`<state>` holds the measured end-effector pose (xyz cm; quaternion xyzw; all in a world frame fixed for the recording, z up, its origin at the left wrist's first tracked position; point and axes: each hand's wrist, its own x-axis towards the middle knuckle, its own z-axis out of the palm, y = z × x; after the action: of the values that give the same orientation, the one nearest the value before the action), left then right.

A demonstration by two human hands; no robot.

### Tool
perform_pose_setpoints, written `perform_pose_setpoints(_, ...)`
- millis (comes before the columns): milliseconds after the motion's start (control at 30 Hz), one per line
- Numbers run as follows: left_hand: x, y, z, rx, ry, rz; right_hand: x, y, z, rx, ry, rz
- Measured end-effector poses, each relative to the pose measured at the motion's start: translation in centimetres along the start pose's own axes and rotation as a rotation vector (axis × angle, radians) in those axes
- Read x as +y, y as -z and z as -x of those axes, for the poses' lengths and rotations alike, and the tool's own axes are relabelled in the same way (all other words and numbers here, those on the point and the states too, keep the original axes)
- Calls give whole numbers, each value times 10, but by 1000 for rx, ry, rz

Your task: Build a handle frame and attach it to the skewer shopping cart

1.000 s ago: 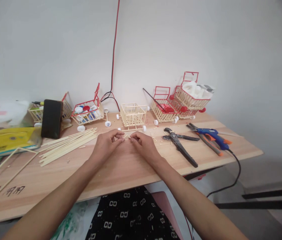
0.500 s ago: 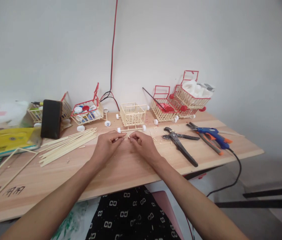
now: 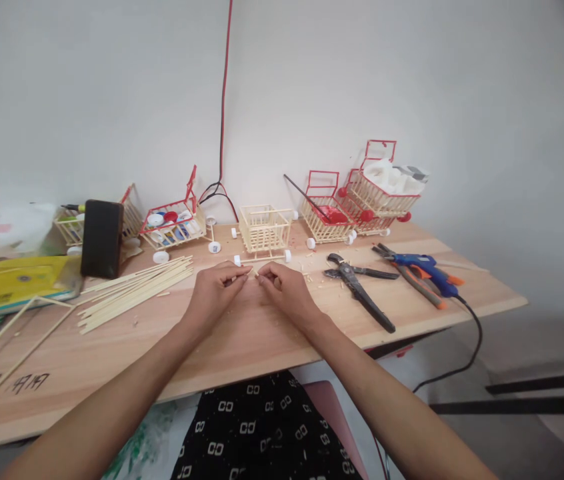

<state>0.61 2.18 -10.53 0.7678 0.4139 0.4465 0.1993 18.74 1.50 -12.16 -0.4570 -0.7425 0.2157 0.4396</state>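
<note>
Both your hands pinch small stick pieces at the middle of the bench (image 3: 242,347).

Your left hand (image 3: 215,288) and right hand (image 3: 285,287) each close their fingertips on a short stick piece (image 3: 252,271), tips nearly touching. Just beyond them stands one plain stick cart (image 3: 265,230), empty. Left of your left hand lies one stick bundle (image 3: 135,290); beyond it, a cart (image 3: 175,223) filled with bottle caps. Right of your right hand: one pair of pliers (image 3: 359,287), one glue gun (image 3: 425,267), and red-trimmed carts (image 3: 362,197).

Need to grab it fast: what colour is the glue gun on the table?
Blue, with an orange tip; the glue gun shows clearly in the head view.
</note>
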Motion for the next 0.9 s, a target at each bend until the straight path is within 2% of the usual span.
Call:
perform_pose_setpoints(333, -2, 0, -1, 0, 59, 106, -3, 1, 0, 8, 16, 11)
perform_pose_setpoints(900, 4, 0, -3, -1, 94, 94, -5, 1, 0, 27, 0, 18)
